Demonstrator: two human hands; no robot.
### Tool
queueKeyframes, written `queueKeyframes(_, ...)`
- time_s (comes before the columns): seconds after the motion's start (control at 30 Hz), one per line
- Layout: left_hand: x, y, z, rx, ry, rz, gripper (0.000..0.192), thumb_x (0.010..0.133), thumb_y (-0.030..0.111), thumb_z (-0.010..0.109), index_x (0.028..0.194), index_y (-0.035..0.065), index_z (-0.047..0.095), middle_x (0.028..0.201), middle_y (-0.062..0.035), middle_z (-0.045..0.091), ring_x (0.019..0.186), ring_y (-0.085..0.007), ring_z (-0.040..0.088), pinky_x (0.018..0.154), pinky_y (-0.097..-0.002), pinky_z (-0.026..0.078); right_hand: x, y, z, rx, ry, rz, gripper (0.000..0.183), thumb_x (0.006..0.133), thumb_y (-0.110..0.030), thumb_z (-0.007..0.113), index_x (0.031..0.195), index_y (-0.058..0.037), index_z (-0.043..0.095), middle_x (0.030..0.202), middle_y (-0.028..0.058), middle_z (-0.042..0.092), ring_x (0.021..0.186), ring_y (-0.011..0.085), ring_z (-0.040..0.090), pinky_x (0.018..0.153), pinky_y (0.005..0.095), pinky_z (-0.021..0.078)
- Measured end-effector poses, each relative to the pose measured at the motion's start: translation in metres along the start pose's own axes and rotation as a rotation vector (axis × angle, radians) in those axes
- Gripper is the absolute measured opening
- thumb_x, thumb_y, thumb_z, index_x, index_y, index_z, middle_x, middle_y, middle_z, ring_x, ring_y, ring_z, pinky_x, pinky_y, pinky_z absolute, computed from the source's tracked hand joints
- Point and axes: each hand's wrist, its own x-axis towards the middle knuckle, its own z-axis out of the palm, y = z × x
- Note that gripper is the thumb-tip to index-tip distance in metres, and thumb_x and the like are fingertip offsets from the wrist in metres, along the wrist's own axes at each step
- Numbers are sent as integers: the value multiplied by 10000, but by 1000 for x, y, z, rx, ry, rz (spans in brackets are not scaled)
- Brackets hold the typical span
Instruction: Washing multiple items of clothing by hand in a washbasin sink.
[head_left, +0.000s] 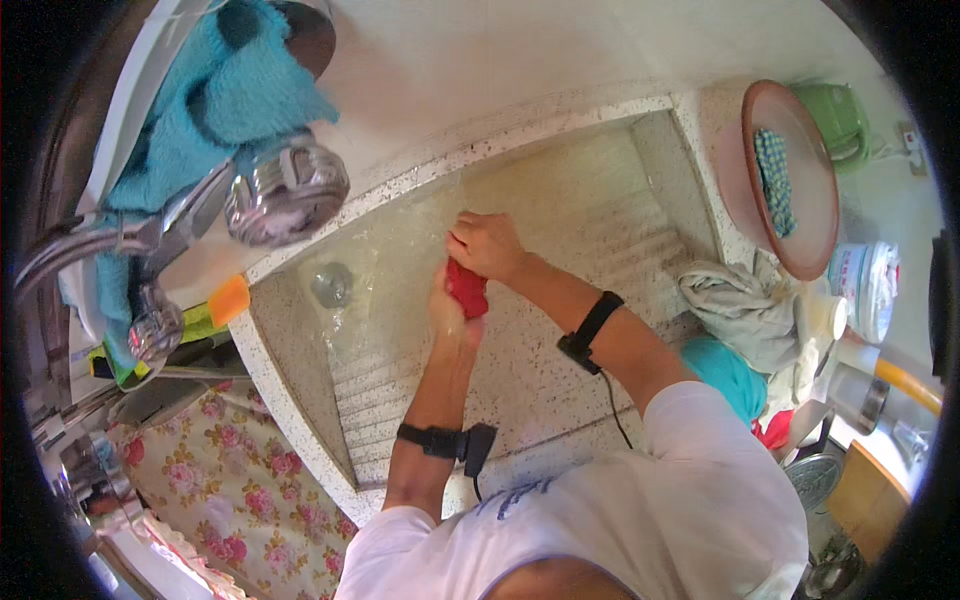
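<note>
A wet red cloth (468, 289) is bunched up between my two hands over the speckled stone sink (517, 390). My left hand (444, 309) grips it from below and the left side, palm partly hidden behind the cloth. From above, my right hand (487, 244) closes over its upper end with curled fingers. Water glistens on the sink floor around the round drain (331, 285), left of my hands. Washboard-like ridges (600, 255) run across the floor of the sink.
Chrome shower fittings (289, 191) and a turquoise towel (247, 90) hang at the upper left. An orange sponge (229, 300) sits at the sink's left corner. Right of the sink are a tilted basin (814, 187) with a checked cloth (775, 184) and a grey cloth heap (739, 315).
</note>
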Motion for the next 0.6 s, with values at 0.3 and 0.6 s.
queueKeyframes(0.3, 13, 4, -33, 184, 19, -62, 853, 858, 663, 427, 1485, 151, 159, 1526, -92, 162, 1407, -309, 109, 1095, -586, 120, -64, 99, 30, -614, -404, 448, 562, 847, -461, 531, 1347, -207, 486, 1489, 120, 276, 1366, 365, 213, 1076, 632, 75)
queueKeyframes(0.6, 53, 16, -70, 73, 163, -141, 876, 861, 713, 336, 1487, 139, 123, 1493, -120, 224, 1345, -333, 273, 1084, -551, 199, -47, 104, 28, -606, -384, 503, 625, 861, -336, 546, 1392, -61, 363, 1466, 199, 288, 1356, 379, 242, 1074, 497, 250)
